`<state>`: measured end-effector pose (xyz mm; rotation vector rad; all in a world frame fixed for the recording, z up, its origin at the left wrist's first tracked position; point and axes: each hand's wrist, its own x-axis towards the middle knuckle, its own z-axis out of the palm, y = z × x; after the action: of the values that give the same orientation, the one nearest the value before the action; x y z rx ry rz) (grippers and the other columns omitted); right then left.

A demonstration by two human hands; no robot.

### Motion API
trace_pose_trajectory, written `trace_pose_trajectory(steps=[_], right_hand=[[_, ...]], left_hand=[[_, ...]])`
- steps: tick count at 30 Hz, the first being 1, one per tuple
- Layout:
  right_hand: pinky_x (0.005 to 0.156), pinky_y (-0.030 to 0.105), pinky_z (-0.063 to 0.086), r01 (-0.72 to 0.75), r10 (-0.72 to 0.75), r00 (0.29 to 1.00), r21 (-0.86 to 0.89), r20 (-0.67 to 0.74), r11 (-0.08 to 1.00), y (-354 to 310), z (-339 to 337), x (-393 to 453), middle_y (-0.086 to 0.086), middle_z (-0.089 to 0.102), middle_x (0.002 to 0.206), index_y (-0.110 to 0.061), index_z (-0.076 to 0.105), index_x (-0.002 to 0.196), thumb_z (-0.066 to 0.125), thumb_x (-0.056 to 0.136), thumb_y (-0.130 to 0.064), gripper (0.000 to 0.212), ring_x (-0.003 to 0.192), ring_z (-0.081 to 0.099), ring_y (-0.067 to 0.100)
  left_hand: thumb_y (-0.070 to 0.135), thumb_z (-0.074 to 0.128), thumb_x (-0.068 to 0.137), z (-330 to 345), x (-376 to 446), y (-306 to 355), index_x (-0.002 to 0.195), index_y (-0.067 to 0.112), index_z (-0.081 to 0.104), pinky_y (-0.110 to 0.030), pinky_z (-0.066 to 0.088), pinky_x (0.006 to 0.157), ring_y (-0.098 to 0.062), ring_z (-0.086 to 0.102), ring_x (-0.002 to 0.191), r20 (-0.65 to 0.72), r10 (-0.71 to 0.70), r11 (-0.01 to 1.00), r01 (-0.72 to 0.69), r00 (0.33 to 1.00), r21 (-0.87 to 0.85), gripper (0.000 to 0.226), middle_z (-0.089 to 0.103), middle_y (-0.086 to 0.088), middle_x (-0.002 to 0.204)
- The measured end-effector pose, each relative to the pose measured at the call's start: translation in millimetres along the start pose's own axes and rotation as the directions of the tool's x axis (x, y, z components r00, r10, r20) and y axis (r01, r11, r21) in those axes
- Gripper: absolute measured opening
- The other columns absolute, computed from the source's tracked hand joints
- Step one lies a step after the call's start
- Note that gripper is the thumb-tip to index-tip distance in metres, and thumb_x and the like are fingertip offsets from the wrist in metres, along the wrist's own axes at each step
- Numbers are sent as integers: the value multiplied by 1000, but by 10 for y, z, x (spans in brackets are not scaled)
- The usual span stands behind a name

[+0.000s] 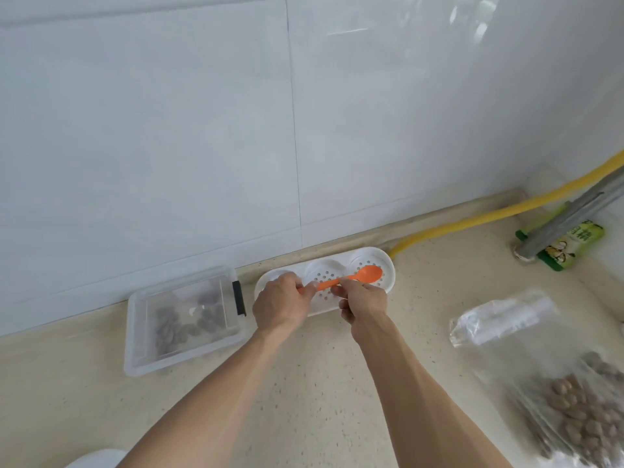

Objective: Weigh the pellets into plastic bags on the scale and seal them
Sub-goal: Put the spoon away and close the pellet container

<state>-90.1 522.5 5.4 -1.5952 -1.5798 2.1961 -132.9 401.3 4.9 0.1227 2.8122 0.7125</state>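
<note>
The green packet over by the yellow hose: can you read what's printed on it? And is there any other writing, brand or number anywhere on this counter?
Green packet: large characters and a cartoon picture show on its front, but they are too blurred to read.
Clear lidded box, white perforated tray, orange spoon, plastic bags: no writing visible.
No readable text anywhere in this view.

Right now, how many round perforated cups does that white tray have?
3, in a row: left cup mostly behind the left hand, middle cup, right cup under the spoon.
</note>
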Motion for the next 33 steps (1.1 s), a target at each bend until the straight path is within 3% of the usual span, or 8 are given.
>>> trace_pose_trajectory(steps=[5, 13, 16, 19, 22, 26, 30, 33], right_hand=[[45, 24, 42, -27, 25, 999, -50, -29, 998, 19, 93, 166, 7, 71, 68, -5, 67, 77, 62, 92, -9, 17, 49, 50, 13], [48, 25, 50, -15, 8, 998, -134, -56, 991, 26, 23, 100, 12, 74, 77, -3, 67, 82, 60, 93, -9, 15, 53, 61, 16], [51, 26, 52, 36, -39, 999, -186, -15, 982, -13, -59, -68, 11, 74, 81, -5, 66, 87, 58, 93, -11, 11, 56, 62, 16], [63, 29, 57, 168, -161, 986, -266, 47, 949, -84, -115, -315, 10, 73, 85, -9, 65, 86, 56, 94, -13, 13, 63, 63, 16], [73, 36, 57, 363, -338, 931, -409, 135, 837, -127, -102, -666, 10, 73, 87, -9, 66, 86, 53, 95, -19, 19, 71, 65, 19], [67, 32, 50, 577, -519, 808, -553, 278, 601, -84, 46, -1213, 8, 71, 84, -6, 68, 91, 53, 94, -26, 25, 72, 61, 18], [87, 36, 51, 675, -591, 705, -625, 392, 392, 171, 334, -1762, 1, 70, 106, -11, 66, 111, 53, 95, -33, 30, 99, 64, 20], [90, 38, 46, 720, -645, 614, -658, 455, 221, 553, 616, -2145, 7, 66, 115, -12, 62, 120, 54, 96, -35, 35, 109, 56, 27]], left_hand=[[58, 52, 90, 169, 159, -108, 88, 24, 65, -24, 33, 52, -14, 57, 68, 3, -46, 999, 45, 999, 22, 36, 62, 9, 75], [51, 47, 94, 47, 59, -60, 110, 19, 62, -28, 39, 65, -20, 59, 85, 9, -46, 999, 46, 999, 28, 39, 67, 2, 103], [49, 47, 95, -88, -83, -26, 118, 22, 60, -28, 45, 75, -20, 61, 102, -4, -2, 1000, 2, 1000, 3, 37, 65, 5, 115], [47, 49, 94, -269, -281, -24, 111, 20, 61, -28, 46, 73, -18, 62, 98, -52, 69, 998, -69, 996, 10, 34, 66, 7, 110], [49, 49, 93, -535, -493, -93, 110, 21, 63, -29, 44, 70, -19, 62, 97, -108, 157, 986, -148, 982, 81, 35, 68, 6, 104], [49, 48, 93, -932, -789, -373, 110, 20, 65, -34, 47, 74, -22, 59, 101, -179, 283, 947, -244, 942, 209, 37, 66, 0, 101], [48, 48, 93, -1267, -1161, -950, 110, 21, 68, -37, 46, 80, -23, 58, 104, -192, 386, 900, -323, 903, 292, 38, 67, -1, 105], [46, 54, 90, -1434, -1481, -1556, 113, 22, 68, -39, 44, 89, -24, 59, 108, -207, 419, 883, -344, 884, 318, 36, 68, -3, 112]])
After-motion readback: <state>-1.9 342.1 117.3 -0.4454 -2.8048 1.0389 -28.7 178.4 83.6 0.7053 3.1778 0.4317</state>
